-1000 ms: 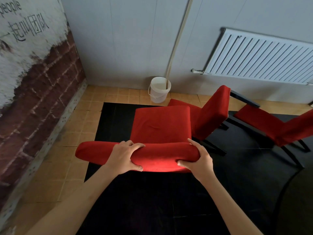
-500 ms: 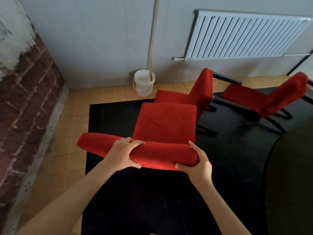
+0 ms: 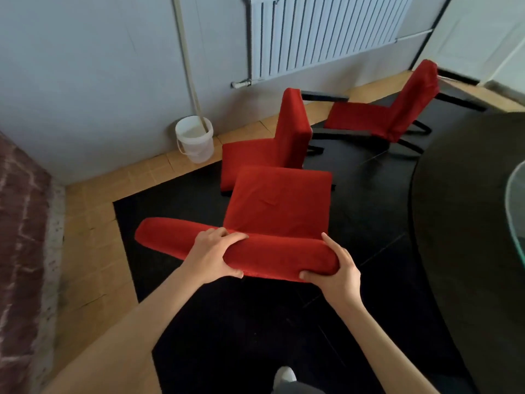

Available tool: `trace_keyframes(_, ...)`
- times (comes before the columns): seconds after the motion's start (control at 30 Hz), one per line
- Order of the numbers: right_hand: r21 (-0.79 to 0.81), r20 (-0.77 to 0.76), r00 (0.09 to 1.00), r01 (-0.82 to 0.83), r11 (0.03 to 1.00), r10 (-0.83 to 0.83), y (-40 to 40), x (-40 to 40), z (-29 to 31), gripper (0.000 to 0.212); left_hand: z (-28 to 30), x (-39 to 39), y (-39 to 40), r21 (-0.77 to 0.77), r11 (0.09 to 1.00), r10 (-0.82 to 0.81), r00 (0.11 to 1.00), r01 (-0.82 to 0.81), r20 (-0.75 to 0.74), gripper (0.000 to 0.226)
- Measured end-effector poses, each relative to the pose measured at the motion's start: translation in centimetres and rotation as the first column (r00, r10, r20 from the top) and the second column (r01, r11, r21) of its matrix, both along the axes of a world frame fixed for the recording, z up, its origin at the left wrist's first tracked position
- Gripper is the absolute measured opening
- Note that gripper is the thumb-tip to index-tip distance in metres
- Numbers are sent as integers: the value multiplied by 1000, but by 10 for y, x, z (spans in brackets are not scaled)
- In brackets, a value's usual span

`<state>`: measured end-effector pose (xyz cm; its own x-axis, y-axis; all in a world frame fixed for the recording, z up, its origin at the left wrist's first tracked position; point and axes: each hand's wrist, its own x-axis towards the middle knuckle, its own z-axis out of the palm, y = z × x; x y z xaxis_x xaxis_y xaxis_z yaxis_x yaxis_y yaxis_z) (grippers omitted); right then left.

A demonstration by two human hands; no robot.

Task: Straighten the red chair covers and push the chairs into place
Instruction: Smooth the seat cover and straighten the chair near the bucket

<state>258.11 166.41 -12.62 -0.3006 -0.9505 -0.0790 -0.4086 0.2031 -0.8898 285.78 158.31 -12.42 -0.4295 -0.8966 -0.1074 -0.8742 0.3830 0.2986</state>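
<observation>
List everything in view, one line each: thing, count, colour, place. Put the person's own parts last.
chairs: three, red covers on dark frames; nearest by the hands, two farther toward the wall.
bucket: one, white, on the floor by the wall.
pole: one, pale, standing in the bucket.
radiator: one, white, on the far wall.
table: one, dark, round-edged, at right.
mat: one, black, under the chairs.
brick wall: one, reddish, at left.
left hand: one, grips the nearest chair's backrest top.
right hand: one, grips the backrest's right end.
</observation>
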Motion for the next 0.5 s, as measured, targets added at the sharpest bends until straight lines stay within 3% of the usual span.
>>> trace_keyframes(0.5,16,-8,926,377,926,-377,103,45,-23,93,6,-8,1,44,924,-381,924,380,19,82)
